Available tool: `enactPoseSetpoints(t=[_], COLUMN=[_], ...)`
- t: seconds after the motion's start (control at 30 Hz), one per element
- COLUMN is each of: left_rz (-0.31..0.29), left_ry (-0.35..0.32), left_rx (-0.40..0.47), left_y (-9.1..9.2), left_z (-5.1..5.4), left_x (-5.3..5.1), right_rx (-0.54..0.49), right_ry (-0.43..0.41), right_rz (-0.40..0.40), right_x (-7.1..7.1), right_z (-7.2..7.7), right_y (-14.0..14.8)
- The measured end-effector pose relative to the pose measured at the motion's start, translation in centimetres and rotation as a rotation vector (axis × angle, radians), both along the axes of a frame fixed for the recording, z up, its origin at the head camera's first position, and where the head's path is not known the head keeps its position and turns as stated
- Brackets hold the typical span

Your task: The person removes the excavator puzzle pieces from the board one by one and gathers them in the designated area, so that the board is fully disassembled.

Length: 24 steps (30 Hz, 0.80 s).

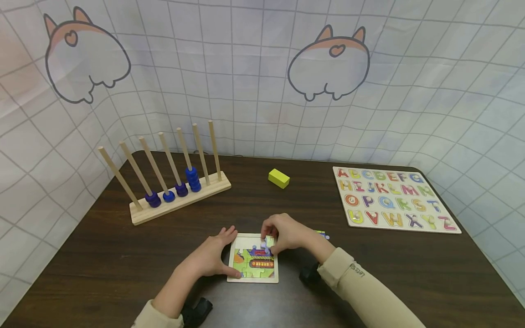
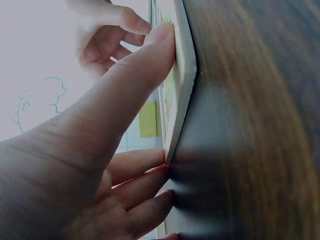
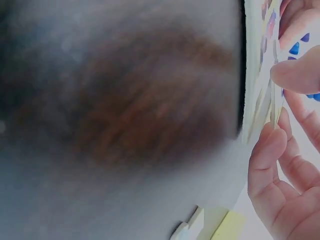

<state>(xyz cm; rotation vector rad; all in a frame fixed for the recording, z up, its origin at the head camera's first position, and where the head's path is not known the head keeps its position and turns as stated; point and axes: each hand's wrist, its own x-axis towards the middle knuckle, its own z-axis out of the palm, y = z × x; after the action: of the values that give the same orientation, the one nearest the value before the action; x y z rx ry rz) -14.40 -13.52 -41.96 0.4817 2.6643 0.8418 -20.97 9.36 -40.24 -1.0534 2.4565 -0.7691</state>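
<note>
A small square jigsaw puzzle in a pale wooden frame lies flat on the table, with a colourful picture filling its lower part. My right hand pinches a puzzle piece between thumb and fingers over the upper right of the frame. In the right wrist view the piece appears tilted, its thin edge showing. At the frame's left side, my left hand is spread. Its thumb rests on the frame's near left corner, while the other fingers touch the far left edge and table.
Partly hidden behind the right wrist lies another puzzle piece. A yellow block stands further back. At the left is a wooden peg rack with blue and purple rings; at the right, an alphabet board. Tiled-pattern cloth surrounds the dark table.
</note>
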Motion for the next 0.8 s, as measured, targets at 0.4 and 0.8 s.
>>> enactPoseSetpoints(t=[0.4, 0.8], left_rz=[0.004, -0.003], left_ry=[-0.002, -0.015], left_rx=[0.000, 0.012], left_y=[0.1, 0.1], left_z=[0.4, 0.6], left_x=[0.2, 0.3], right_rx=[-0.073, -0.094], right_ry=[0.008, 0.058], right_rz=[-0.056, -0.164], right_x=[-0.4, -0.4], right_z=[0.9, 1.3], right_y=[3.1, 8.3])
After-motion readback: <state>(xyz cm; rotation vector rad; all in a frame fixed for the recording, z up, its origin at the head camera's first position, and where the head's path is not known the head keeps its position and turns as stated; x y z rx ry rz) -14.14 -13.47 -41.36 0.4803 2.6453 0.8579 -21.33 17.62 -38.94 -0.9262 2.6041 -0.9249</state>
